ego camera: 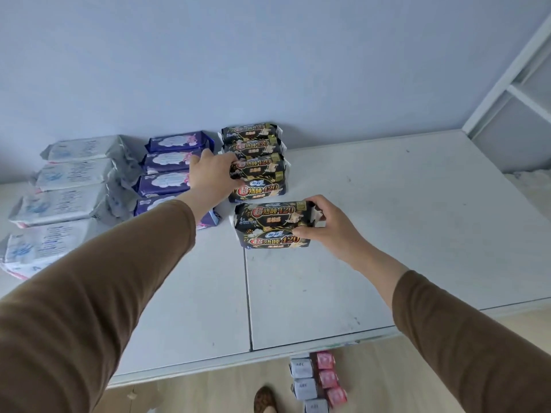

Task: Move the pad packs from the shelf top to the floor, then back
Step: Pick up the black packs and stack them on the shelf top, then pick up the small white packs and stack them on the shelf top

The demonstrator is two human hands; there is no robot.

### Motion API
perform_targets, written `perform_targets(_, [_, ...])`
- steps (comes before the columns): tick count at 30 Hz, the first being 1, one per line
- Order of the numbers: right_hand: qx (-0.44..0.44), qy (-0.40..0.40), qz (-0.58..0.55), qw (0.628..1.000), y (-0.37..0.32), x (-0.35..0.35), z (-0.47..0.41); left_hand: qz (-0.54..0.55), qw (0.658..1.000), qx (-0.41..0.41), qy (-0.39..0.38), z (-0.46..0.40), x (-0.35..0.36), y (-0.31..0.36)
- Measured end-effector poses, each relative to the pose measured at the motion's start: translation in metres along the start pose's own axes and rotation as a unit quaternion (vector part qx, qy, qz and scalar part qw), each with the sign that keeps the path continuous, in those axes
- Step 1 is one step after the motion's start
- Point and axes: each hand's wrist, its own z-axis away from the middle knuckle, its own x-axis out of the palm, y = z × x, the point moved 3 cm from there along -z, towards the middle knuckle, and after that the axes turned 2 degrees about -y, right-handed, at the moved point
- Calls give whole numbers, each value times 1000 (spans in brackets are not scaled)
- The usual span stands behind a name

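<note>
Brown sleeves are covering part of the purple packs [176, 158]; four are showing, the nearest mostly hidden. The white shelf top [387, 234] is also carrying five grey-white packs [71, 174], the nearest cut off at the frame edge, and five black packs. The left hand [213, 174] is gripping the end of a black pack in the row [262, 168]. The right hand [328, 225] is grasping the nearest black pack [272, 225]. On the floor [208, 391], three grey packs [302, 383] and three pink packs [328, 378] are lying, print unreadable.

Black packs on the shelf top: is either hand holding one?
Yes: the right hand grips the nearest black pack, and the left hand grips another in the row.
</note>
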Motion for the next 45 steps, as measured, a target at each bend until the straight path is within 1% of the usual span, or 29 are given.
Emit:
perform_targets(3, [-11,-4,12,1000,-3,5,-12,-11,1000,19,-15,5,-4,-1])
perform_targets(6, [-16,-13,23,1000,-9,11,-27,24,999,21,-17,16,-17,-8])
perform_targets(12, [-13,6,45,999,-9,23,-62,85,995,19,49,55,-43,-25])
perform_targets(15, [-5,34,73,997,-9,26,-76,97,993,17,65,80,-44,-28])
perform_targets(18, [-7,71,72,995,-9,27,-80,93,995,10,45,101,-36,-25])
perform_targets(23, [-9,103,74,992,-6,21,-64,114,993,-11,33,134,-24,-10])
perform_targets(27, [-42,118,130,984,-3,5,-19,141,990,-24,18,168,-17,13])
perform_targets(31, [-85,86,158,980,7,-11,50,152,987,-46,20,219,-8,54])
perform_targets(35, [-131,57,158,977,26,-25,132,186,980,-37,66,285,6,103])
perform_targets(37, [-156,64,155,973,37,-29,174,198,976,-27,90,319,15,123])
perform_targets(39, [-177,73,149,970,53,-29,212,205,974,-13,97,352,30,138])
perform_targets(42, [-180,74,148,970,87,-21,259,217,974,1,72,400,63,151])
perform_targets(45, [-147,62,157,975,132,-6,296,232,972,4,21,442,106,154])
